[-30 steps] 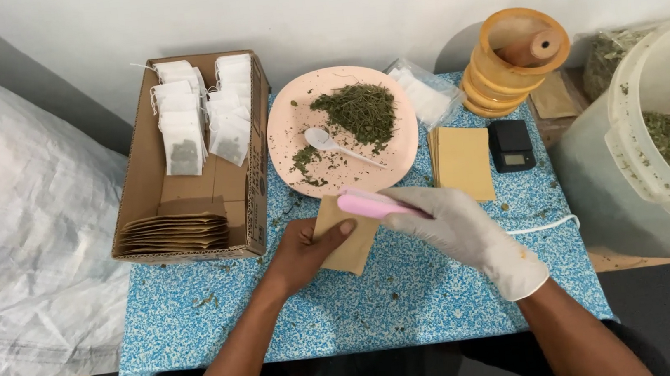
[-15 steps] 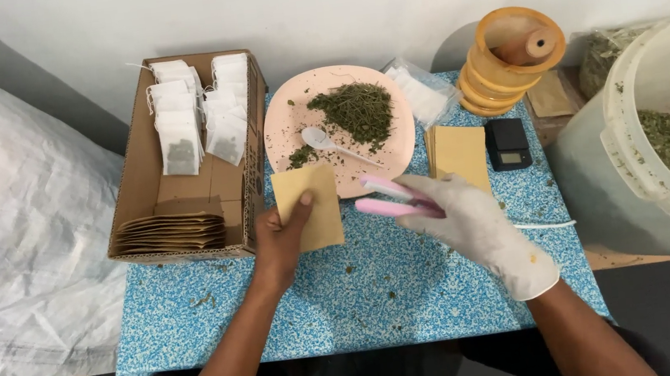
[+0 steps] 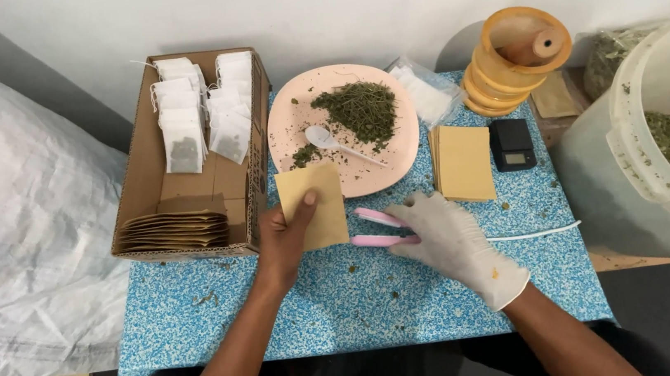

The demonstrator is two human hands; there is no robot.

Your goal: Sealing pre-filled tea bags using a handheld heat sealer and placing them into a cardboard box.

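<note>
At the far left lies a big white woven sack [image 3: 15, 221], slumped against the edge of the blue speckled table mat [image 3: 363, 301]. Next to it sits an open cardboard box [image 3: 142, 171]: two rows of small white filter bags [image 3: 203, 119] stand at its far end, some showing dark herb through the paper, and a flat stack of brown paper envelopes [image 3: 175, 228] lies at its near end.

Just right of the box, the bare left hand [image 3: 287, 243] holds one tan paper envelope [image 3: 316, 202] upright above the mat, thumb pressed on its front face and fingers behind it, so the envelope is pinched at its lower left part. Its top edge overlaps the near rim of the round pink plate [image 3: 287, 127], which carries a heap of dried green herb [image 3: 360, 111] and a white plastic spoon [image 3: 335, 145].

Right of the envelope a pink clamp-like sealer tool [image 3: 381, 229] lies low on the mat, its two arms parted in a narrow V. The white-gloved right hand [image 3: 452, 238] rests over its right end, fingers loosely spread and touching the handle; whether they clasp it I cannot tell.

Further right lie a stack of tan envelopes [image 3: 465, 162], a clear packet of white bags [image 3: 424, 91], a small black scale [image 3: 511, 144], stacked orange rings [image 3: 512, 61], and a white bucket [image 3: 661, 137] of herb.
</note>
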